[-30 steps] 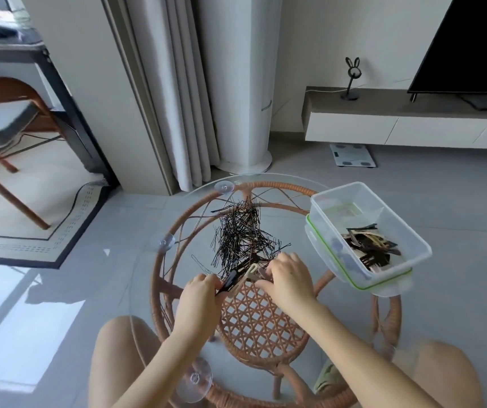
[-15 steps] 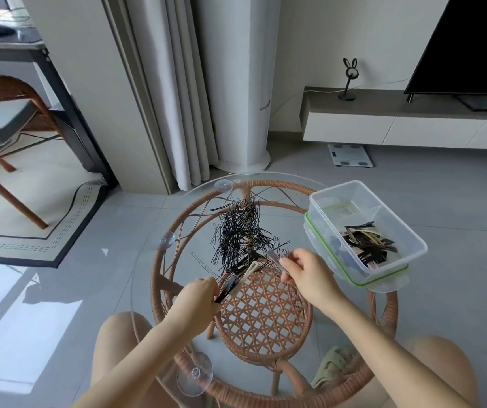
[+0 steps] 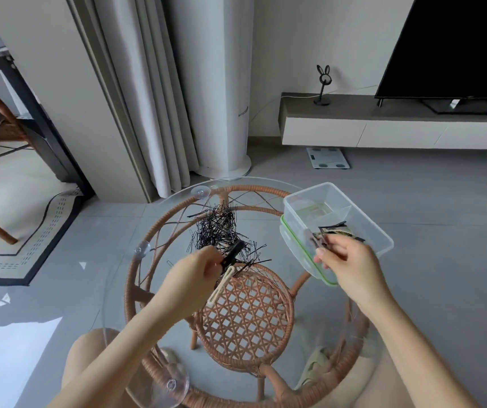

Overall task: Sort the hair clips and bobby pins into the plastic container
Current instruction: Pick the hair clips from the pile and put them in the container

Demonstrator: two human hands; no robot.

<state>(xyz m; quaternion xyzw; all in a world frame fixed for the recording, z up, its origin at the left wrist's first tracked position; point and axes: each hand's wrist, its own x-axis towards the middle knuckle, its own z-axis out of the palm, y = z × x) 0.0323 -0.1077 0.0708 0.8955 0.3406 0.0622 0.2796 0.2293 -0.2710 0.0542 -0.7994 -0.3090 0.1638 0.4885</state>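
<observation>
A heap of black bobby pins [image 3: 217,231] lies on the round glass tabletop [image 3: 124,278]. My left hand [image 3: 195,275] grips a black hair clip [image 3: 232,254] and a cream hair clip [image 3: 221,285] just in front of the heap. My right hand [image 3: 346,266] pinches a small clip [image 3: 314,241] over the near wall of the clear plastic container [image 3: 380,234], which stands at the table's right edge on a green-rimmed lid. Several dark clips [image 3: 336,226] lie inside it.
The glass top sits on a rattan frame [image 3: 245,313] with suction cups [image 3: 171,384]. My knees are under the near edge. Behind are a curtain, a white column unit [image 3: 221,113], a floor scale [image 3: 327,157] and a low TV cabinet [image 3: 398,125].
My right hand has moved from the pile rightward with a clip to the container's near wall. My left hand has lifted slightly, still holding the two clips.
</observation>
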